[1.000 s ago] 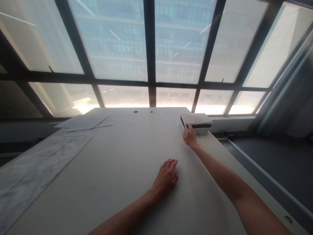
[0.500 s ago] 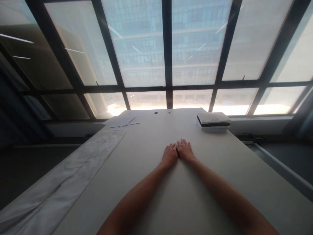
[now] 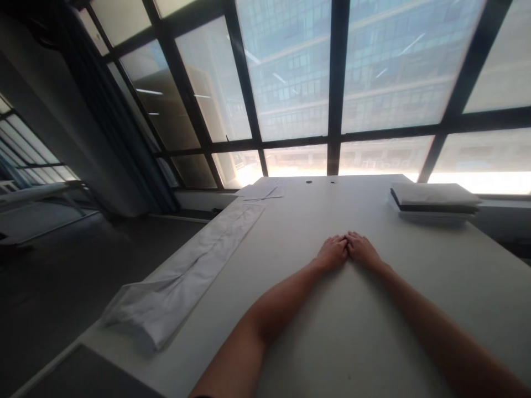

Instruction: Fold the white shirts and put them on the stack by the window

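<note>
My left hand [image 3: 333, 252] lies palm down on the white table [image 3: 298, 221], its fingers stretched out flat. Beside it my right hand [image 3: 363, 251] rests the same way, and the two touch along their inner edges near the fingertips. Nothing is seen in either hand, though the undersides are hidden. Along the table's left side runs a long strip of wrinkled white cloth [image 3: 182, 287], well away from my hands. A stack of folded white and black material [image 3: 435, 196] sits farther back on the right.
Loose white papers [image 3: 262, 191] lie at the back left of the table. A dark grey panel [image 3: 87, 376] is at the near left corner. Large windows [image 3: 294, 66] rise behind the table, and a dark curtain [image 3: 120, 121] hangs to the left.
My view has turned to the left, so the table and hands appear farther right. More of the cloth's near end and the room at left shows. My hands stay flat together on the table.
</note>
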A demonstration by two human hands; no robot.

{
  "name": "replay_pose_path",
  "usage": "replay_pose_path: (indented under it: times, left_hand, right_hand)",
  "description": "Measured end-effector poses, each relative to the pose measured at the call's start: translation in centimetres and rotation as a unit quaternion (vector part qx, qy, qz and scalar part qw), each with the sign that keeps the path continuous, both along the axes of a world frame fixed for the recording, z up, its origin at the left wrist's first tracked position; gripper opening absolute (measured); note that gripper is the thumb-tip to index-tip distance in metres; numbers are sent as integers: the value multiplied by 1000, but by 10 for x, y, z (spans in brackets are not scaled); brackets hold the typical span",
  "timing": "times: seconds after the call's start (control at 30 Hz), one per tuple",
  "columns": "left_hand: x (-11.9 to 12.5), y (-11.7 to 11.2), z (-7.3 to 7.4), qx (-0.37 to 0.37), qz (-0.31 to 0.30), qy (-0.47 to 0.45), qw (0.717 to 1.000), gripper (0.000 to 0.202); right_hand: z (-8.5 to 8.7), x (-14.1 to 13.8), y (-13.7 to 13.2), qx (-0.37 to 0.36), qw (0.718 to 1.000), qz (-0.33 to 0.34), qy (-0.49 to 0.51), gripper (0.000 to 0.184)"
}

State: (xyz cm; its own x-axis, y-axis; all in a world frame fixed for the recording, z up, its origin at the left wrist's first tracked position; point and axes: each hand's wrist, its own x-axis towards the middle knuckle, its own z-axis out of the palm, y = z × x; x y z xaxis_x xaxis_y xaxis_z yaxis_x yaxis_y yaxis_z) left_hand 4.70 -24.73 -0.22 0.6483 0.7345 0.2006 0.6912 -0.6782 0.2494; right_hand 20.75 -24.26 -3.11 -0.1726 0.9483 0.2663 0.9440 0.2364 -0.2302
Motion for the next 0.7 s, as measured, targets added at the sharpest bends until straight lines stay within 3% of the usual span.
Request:
replay_pose_path:
  times: [0.13, 0.3, 0.4, 0.47, 0.53, 0.7]
  left_hand:
    - [-24, 2, 3, -13, -39, -17, 999, 43]
    - [-70, -15, 0, -19, 62, -6, 998, 43]
    - [-113, -28, 2, -3, 96, 18, 995, 51]
    - [-154, -35, 12, 1, 117, 35, 993, 58]
    - [-207, -38, 31, 5, 142, 64, 988, 63]
    - [-367, -52, 88, -3, 237, 130, 963, 67]
  right_hand:
    - [-3, 2, 2, 13, 999, 8, -29, 41]
    - [-13, 5, 5, 28, 999, 11, -29, 43]
    - [-18, 7, 7, 44, 999, 16, -14, 43]
    - [-21, 7, 8, 54, 998, 17, -14, 43]
    - [-22, 6, 9, 61, 998, 19, -25, 43]
    - [-21, 3, 8, 72, 996, 20, -41, 44]
